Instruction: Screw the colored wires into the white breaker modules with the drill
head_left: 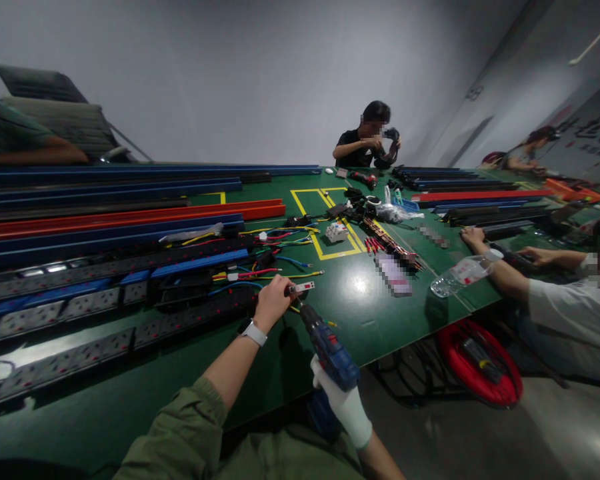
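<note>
My left hand (274,304), bare and with a watch at the wrist, is closed on a small white component (301,287) above the green table. A blue cordless drill (331,350) is gripped in my right hand (337,395), which wears a white glove. The drill's tip meets or nearly meets the underside of the component; exact contact is too small to tell. Just left of my left hand lie black socket strips (195,317) with coloured wires (245,274). A cluster of similar white components (337,232) sits farther back on the table.
Long blue and orange rails (130,217) cover the left side. A phone (394,273), copper strips (391,243) and a plastic bottle (463,275) are on the right. One person (363,148) sits opposite; another's arms (510,273) reach in from the right. A red hose coil (513,373) lies below.
</note>
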`<state>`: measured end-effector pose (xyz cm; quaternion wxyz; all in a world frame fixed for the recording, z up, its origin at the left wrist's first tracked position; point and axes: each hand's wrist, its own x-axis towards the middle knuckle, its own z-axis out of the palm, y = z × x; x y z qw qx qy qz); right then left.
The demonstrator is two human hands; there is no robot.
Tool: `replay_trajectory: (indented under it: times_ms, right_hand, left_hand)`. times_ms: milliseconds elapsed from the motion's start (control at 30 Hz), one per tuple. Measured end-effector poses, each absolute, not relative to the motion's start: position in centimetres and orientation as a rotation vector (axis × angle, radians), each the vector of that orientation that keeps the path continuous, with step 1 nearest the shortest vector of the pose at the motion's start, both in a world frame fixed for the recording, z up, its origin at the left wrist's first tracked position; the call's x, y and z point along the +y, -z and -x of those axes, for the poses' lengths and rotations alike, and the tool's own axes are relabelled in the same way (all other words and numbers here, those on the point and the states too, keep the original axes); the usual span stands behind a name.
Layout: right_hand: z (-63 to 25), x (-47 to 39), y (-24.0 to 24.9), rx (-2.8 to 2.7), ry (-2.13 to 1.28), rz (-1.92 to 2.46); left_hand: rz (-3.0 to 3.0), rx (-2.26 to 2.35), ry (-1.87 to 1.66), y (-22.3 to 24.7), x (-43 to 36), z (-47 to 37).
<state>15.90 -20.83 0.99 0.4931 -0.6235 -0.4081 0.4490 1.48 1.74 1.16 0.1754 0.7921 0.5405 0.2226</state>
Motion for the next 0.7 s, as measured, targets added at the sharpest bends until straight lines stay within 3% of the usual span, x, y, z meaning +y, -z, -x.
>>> replay_trajectory:
  times_ms: [700]
  right_hand:
    - [-15.4,-20.5,-2.0,-0.903,-1.102,1.533]
  left_hand:
    - [-2.266,1.539,-0.624,-1.2,1.8,-1.5]
